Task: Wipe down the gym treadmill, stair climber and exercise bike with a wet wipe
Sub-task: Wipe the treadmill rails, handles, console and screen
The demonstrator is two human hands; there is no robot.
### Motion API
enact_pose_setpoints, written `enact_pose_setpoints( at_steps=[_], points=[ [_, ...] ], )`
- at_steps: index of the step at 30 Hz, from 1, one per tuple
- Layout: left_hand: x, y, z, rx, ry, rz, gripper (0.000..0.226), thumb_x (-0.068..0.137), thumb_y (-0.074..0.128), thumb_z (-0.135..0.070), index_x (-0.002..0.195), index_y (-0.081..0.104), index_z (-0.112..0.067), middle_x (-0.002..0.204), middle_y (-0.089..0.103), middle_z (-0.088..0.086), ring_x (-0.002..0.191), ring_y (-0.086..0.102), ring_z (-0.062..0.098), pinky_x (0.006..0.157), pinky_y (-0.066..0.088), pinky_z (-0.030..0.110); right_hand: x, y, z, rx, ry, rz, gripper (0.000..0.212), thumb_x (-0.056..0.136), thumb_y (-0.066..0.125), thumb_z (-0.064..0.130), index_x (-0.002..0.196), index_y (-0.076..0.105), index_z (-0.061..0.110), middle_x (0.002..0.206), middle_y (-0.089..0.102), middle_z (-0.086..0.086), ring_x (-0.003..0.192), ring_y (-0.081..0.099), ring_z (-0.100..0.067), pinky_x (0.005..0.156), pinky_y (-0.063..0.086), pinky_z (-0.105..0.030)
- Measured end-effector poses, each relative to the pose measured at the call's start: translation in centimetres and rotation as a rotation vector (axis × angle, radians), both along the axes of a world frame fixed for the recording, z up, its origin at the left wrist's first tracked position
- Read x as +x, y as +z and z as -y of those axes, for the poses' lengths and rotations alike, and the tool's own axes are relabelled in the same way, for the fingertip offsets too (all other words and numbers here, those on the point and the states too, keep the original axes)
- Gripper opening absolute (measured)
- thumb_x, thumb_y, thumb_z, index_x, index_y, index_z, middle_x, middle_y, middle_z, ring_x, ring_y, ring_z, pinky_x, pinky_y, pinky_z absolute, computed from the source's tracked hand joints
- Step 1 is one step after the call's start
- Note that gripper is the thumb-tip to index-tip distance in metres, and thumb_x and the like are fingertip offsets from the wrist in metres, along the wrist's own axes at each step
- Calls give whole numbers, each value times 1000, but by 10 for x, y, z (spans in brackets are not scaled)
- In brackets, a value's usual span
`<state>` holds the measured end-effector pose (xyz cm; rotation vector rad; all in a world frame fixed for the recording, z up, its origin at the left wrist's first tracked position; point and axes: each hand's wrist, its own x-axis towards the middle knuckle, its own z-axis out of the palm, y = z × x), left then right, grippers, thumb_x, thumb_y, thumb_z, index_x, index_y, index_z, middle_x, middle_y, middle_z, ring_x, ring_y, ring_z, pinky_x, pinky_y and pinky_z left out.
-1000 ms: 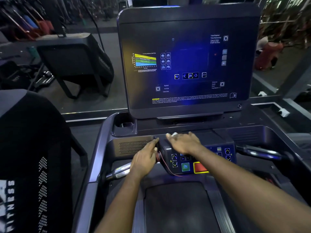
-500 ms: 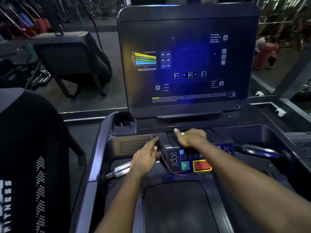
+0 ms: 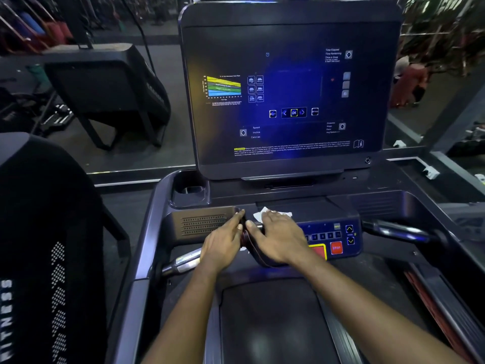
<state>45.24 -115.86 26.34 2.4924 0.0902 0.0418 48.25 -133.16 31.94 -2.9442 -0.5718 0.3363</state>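
Note:
I stand on a treadmill with a large dark console screen [image 3: 288,90] lit blue. Below it sits the keypad box [image 3: 330,237] with arrow keys and a red stop button. My right hand [image 3: 278,237] lies flat on the left half of that box, pressing a white wet wipe [image 3: 262,213] whose edge pokes out past my fingers. My left hand [image 3: 223,245] rests against the left side of the box beside a speaker grille [image 3: 203,223], fingers together, gripping nothing I can see. The black belt [image 3: 273,321] runs beneath my forearms.
A cup holder [image 3: 190,190] sits left of the screen. Chrome-tipped handlebars stick out at left [image 3: 181,262] and right [image 3: 393,228]. A neighbouring machine's black shroud [image 3: 44,245] stands close on my left. A mirror behind reflects gym gear and a person in red [image 3: 409,82].
My right hand has slid back toward me and left across the keypad box with the wipe, now covering its left buttons. My left hand has stayed at the box's left side.

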Motion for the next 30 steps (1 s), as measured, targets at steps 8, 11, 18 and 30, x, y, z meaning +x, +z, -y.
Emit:
enact_pose_setpoints(
  at_steps=[8, 11, 18, 30],
  points=[
    [-3, 2, 0, 1, -24, 15, 48, 108, 35, -37, 155, 30, -44, 151, 51, -5, 128, 57, 28, 97, 44, 36, 27, 10, 65, -113, -248, -6, 81, 104, 12, 60, 151, 39, 1, 159, 37, -18, 147, 35, -29, 122, 23, -40],
    [-1, 3, 3, 3, -27, 41, 46, 108, 36, -31, 155, 38, -32, 150, 51, 0, 132, 52, 25, 103, 41, 36, 15, -3, 66, -65, -68, 23, 78, 103, 13, 61, 151, 41, 7, 161, 36, -13, 150, 31, -23, 125, 15, -40],
    [17, 14, 29, -17, -35, 190, 34, 107, 42, -23, 134, 58, -8, 137, 58, 9, 131, 49, 25, 112, 36, 37, 35, 7, 86, -152, -269, -38, 87, 102, 11, 65, 154, 35, -1, 161, 34, -18, 149, 31, -29, 124, 19, -41],
    [19, 5, 27, -74, -20, 204, 40, 109, 40, -29, 139, 57, -9, 144, 56, 7, 137, 40, 14, 108, 9, 2, 74, 19, 38, -206, -212, -181, 102, 89, 1, 83, 142, 59, 19, 151, 51, -13, 139, 47, -32, 109, 39, -41]
  ],
)
